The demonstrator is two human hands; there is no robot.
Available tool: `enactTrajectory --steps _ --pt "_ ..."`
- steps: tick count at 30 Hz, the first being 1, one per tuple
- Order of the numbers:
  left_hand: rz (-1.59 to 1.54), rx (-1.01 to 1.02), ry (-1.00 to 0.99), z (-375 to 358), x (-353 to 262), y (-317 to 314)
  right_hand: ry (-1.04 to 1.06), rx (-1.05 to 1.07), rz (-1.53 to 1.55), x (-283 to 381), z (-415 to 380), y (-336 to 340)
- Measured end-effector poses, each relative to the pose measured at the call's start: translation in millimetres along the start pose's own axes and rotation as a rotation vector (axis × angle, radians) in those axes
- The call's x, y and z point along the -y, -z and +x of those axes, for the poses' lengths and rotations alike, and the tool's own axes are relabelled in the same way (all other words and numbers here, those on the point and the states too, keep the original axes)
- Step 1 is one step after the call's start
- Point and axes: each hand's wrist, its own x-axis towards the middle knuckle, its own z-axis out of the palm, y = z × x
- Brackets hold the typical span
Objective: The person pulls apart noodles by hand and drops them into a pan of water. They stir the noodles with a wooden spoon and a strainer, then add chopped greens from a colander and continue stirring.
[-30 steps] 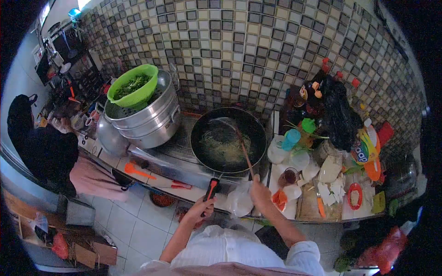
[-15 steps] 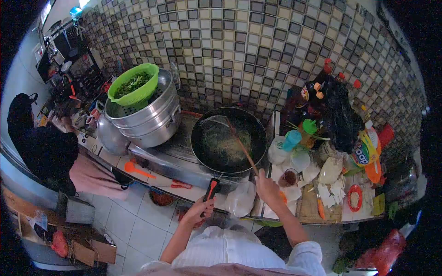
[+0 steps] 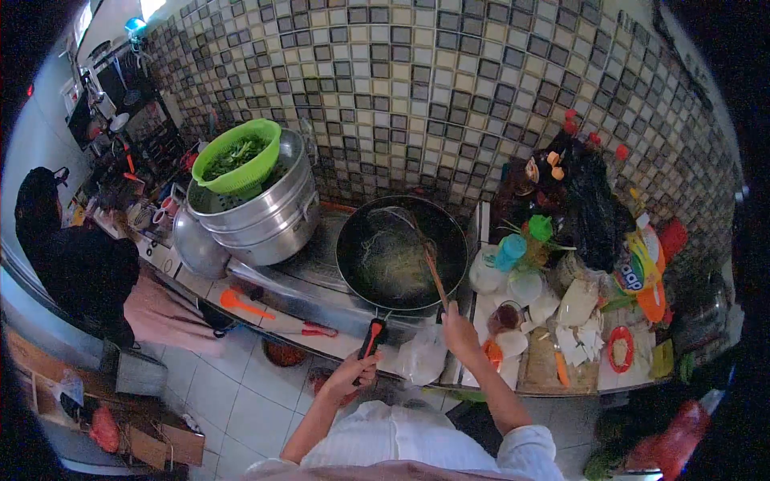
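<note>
A dark frying pan (image 3: 358,282) with pale, thin strands of food (image 3: 395,263) in it stands on the stove. My left hand (image 3: 351,375) is closed around its black and red handle (image 3: 371,340). In my right hand (image 3: 460,332) is a wooden-handled spatula (image 3: 434,272), slanting over the pan's right side. Its head lies in the far part of the pan, and steam blurs its shape. Near my hands, a clear plastic bag (image 3: 421,354) rests on the counter edge below the pan.
On the left, a silver steamer pot (image 3: 269,228) carries a green colander (image 3: 261,164) of leaves. An orange ladle (image 3: 245,302) lies along the front edge. Bottles, a glass (image 3: 504,318) and a cutting board (image 3: 545,369) crowd the right. Another person (image 3: 76,264) stands far left.
The spatula's head has shifted slightly to the right within the pan. My left hand keeps its grip on the handle. The whole view has moved a little.
</note>
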Motion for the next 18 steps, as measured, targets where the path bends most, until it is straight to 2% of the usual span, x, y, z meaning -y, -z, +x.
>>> enactTrajectory --steps 5,8,10,14,18 --pt "-0.005 0.000 0.022 -2 1 0 0.054 -0.017 -0.015 14 -35 53" --pt "0.007 -0.043 0.037 -4 -2 -2 0.088 -0.135 -0.039 24 -40 70" --pt "-0.044 0.031 0.013 -3 -1 1 0.036 -0.227 -0.100 21 -31 68" --pt "-0.034 0.020 0.035 -1 0 3 -0.075 -0.237 -0.145 12 -17 52" --pt "-0.044 0.017 0.017 2 1 3 -0.103 -0.110 -0.095 12 -30 46"
